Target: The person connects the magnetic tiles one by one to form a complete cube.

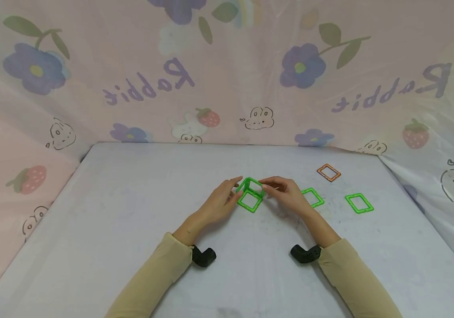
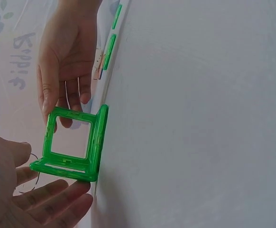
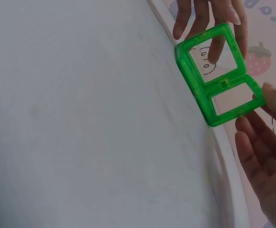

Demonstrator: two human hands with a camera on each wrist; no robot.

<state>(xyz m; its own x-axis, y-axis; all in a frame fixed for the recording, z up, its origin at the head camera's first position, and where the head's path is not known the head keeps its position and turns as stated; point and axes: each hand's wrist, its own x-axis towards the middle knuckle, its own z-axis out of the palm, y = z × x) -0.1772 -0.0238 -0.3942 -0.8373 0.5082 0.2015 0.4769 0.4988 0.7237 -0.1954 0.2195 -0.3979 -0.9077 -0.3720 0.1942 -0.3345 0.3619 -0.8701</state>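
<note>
Three green square magnetic tiles [image 1: 246, 185] are joined at right angles into an open corner, one flat on the table and two upright. My right hand [image 1: 286, 193] pinches the edge of one upright tile between thumb and fingers, as the right wrist view shows. My left hand [image 1: 219, 203] is at the other upright tile; in the left wrist view its fingers [image 2: 57, 199] lie loosely extended along the outside of the green frame [image 2: 100, 137]. The left thumb stands apart from the frame there.
Partly behind my right hand lies a loose green tile [image 1: 318, 195]. Farther right is another green tile [image 1: 367, 201], with an orange tile [image 1: 333, 168] behind them. A patterned curtain [image 1: 227, 79] hangs around the white table [image 1: 131, 212].
</note>
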